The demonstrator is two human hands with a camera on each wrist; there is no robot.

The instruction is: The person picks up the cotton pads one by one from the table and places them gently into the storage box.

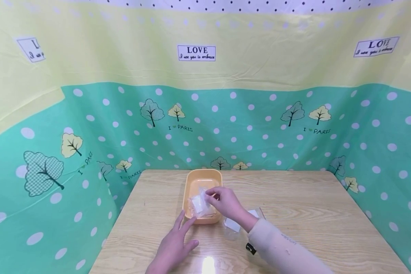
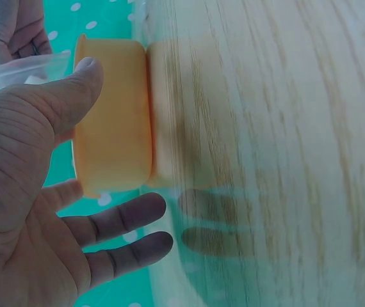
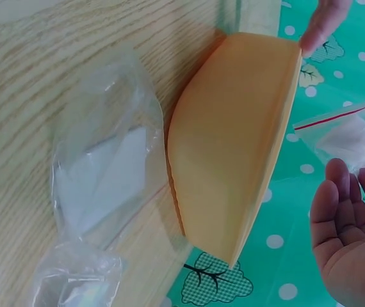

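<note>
A peach-orange plastic tray stands on the wooden table. Over it my right hand pinches a clear zip bag with something white inside; a red seal line crosses this zip bag in the right wrist view. Whether other bags lie beneath it in the tray cannot be told. My left hand is at the tray's near left corner, fingers extended and thumb spread, with fingertips at the rim. In the left wrist view the thumb of my left hand overlaps the tray wall.
Right of the tray, partly behind my right forearm, lies another clear bag with a flat white piece. A further small clear bag sits beside it. A small black object is near my right sleeve. Patterned curtains surround the table.
</note>
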